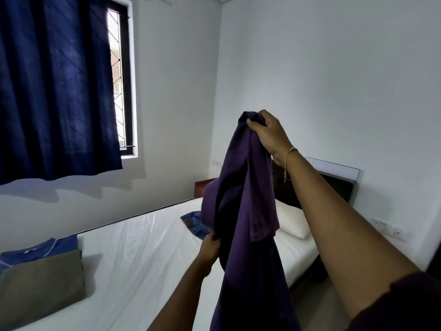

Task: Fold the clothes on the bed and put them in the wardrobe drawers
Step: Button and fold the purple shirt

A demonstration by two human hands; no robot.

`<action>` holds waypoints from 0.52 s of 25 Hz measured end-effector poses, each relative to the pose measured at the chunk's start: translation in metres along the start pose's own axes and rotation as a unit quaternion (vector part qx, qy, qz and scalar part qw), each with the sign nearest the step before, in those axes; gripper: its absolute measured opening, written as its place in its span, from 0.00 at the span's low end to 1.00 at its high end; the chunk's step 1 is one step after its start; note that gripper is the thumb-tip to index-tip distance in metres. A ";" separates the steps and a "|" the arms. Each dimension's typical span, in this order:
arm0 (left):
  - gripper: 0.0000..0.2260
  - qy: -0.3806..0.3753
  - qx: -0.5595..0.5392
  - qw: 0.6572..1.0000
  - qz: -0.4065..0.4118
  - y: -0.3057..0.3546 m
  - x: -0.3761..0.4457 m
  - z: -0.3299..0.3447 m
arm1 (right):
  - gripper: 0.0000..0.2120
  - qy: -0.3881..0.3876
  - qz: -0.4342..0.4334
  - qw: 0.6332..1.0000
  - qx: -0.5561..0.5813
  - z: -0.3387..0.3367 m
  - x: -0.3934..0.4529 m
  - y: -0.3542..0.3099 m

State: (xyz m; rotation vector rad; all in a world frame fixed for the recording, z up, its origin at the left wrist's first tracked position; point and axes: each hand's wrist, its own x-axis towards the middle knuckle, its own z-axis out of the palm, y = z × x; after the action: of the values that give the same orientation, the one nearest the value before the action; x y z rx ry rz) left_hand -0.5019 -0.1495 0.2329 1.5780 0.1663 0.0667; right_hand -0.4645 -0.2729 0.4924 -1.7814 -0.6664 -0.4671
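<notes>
R hand (267, 134) is raised high, fingers and thumb curled tight round the bunched top of the purple garment (241, 211), which hangs in the air over the bed (133, 247). L hand (210, 247) is lower, at approx 7 o'clock from the R, pinching the garment's left edge w/ curled fingers. A gold bracelet (287, 161) sits on the R wrist. On the bed: folded grey cloth (43, 278) at 9 o'clock w/ a folded blue garment (40, 249) just behind, touching it. Jeans (193, 222) lie at 11 o'clock from the L hand, partly hidden by the purple cloth. White pillow (292, 222) at 3 o'clock by the headboard (334, 177). Dark blue curtain (55, 87) covers most of the window (121, 80) at 10 o'clock.
</notes>
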 end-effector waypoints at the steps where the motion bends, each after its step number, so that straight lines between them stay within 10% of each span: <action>1: 0.08 0.048 -0.009 0.999 0.002 0.005 0.001 0.004 | 0.12 0.012 0.013 1.000 -0.008 -0.007 -0.003 0.006; 6: 0.14 0.330 0.070 0.940 0.047 0.045 0.004 -0.027 | 0.07 0.072 0.075 0.988 -0.117 -0.052 -0.025 0.043; 13: 0.14 0.431 0.291 0.824 0.222 0.127 -0.012 -0.092 | 0.09 0.153 0.157 0.930 -0.293 -0.067 -0.054 0.099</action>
State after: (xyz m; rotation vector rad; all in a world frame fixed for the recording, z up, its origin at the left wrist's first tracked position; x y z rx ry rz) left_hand -0.5193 -0.0606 0.3623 2.0691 0.5621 1.2131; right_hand -0.4409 -0.3693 0.4072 -2.2558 -0.0013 -0.7563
